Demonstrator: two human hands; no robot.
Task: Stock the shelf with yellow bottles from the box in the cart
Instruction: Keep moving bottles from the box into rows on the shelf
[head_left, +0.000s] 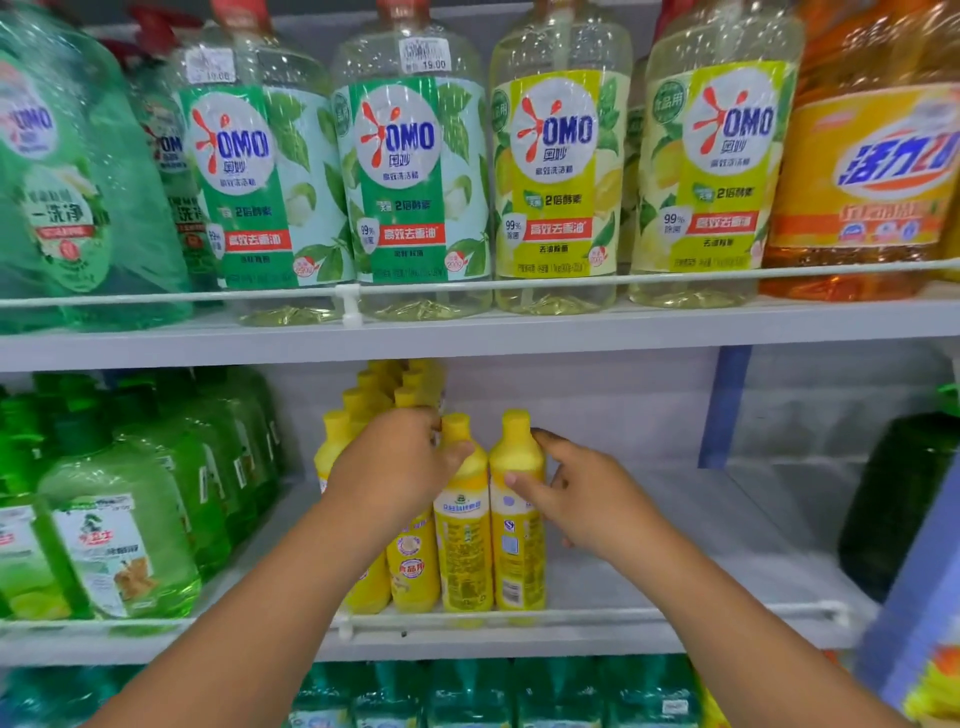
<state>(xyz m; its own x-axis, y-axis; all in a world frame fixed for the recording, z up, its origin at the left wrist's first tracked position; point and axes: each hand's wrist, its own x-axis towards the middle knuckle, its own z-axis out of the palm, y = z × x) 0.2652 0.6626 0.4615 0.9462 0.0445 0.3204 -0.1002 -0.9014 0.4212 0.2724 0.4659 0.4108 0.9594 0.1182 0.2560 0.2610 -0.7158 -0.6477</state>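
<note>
we see the left hand (400, 462) curled round the neck of a yellow bottle (464, 525) on the shelf (675, 551). just to its right, the right hand (582, 499) grips a second yellow bottle (519, 551); the two bottles stand upright, touching.

The yellow bottles (462, 525) stand upright on the middle shelf (675, 525), in rows running back from its front rail (519, 618). The left hand (395, 467) is on one front-row bottle and the right hand (576, 493) on the bottle just right of it. Left of the yellow bottles stand pump bottles (119, 519); far right of them, well apart, stands a dark jug (893, 499). Above them, on the upper shelf (467, 338), large bottles (556, 171) stand side by side.
</note>
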